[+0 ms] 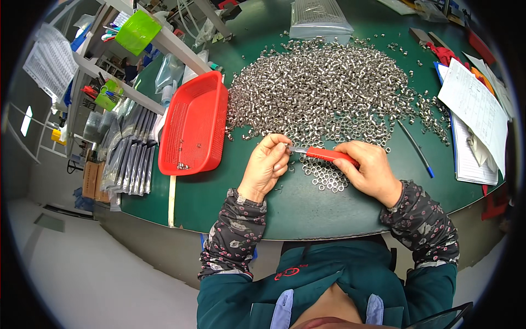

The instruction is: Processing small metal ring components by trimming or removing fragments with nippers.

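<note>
My right hand [370, 171] is closed round the red handle of a utility knife [323, 154], its blade pointing left. Thumb and fingertips of my left hand [267, 165] pinch together at the blade's tip. They hold a small metal ring, mostly hidden by the fingers. Just beyond both hands spreads a big heap of small shiny metal rings [318, 88]. A flat patch of loose rings [329, 178] lies beneath the knife and my right hand.
Left of the heap stands a red plastic basket [190, 129] with a few metal pieces in it. A blue-capped pen [419, 151] lies to the right, near papers on a clipboard [474, 118]. Clear plastic bags [320, 19] lie behind the heap. Wrapped packs [131, 156] are stacked far left.
</note>
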{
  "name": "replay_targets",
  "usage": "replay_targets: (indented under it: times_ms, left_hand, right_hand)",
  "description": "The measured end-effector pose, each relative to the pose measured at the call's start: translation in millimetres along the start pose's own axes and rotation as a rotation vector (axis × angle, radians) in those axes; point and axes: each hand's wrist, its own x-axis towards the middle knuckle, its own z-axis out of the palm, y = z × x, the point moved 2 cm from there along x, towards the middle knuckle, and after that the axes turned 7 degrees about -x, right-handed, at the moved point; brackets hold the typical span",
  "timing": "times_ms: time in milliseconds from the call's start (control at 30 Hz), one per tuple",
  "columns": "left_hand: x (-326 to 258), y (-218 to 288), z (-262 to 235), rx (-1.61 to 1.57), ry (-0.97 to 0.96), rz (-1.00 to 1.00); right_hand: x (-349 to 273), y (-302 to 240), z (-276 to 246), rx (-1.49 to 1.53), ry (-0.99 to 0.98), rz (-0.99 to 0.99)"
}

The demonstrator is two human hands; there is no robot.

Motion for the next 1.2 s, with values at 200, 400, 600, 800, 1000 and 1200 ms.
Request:
replay_targets:
  times_ms: [200,400,600,800,1000,1200]
  left_hand:
    - [-1.8,-1.9,-2.5,0.062,0.059,0.030]
    - [-2.8,-2.7,5.6,0.059,0.127,0.054]
    - [-3.6,-3.0,5.6,0.090,0.157,0.050]
    - [-4.2,-2.1,5.3,0.140,0.180,0.045]
    - [-4.2,-1.8,6.9,0.185,0.200,0.044]
    - [-3.7,-3.4,5.7,0.192,0.182,0.054]
  right_hand:
    - [0.6,-4.2,-2.5,-0.054,-0.020,0.011]
    - [1.2,-8.2,-3.5,-0.125,0.010,-0.015]
    - [1.4,-9.9,-3.7,-0.185,0.038,-0.062]
    - [2.1,-10.2,-3.6,-0.220,0.057,-0.101]
    - [1.9,-10.3,-3.7,-0.254,0.060,-0.123]
    - [1.9,-10.8,-4.2,-0.261,0.061,-0.135]
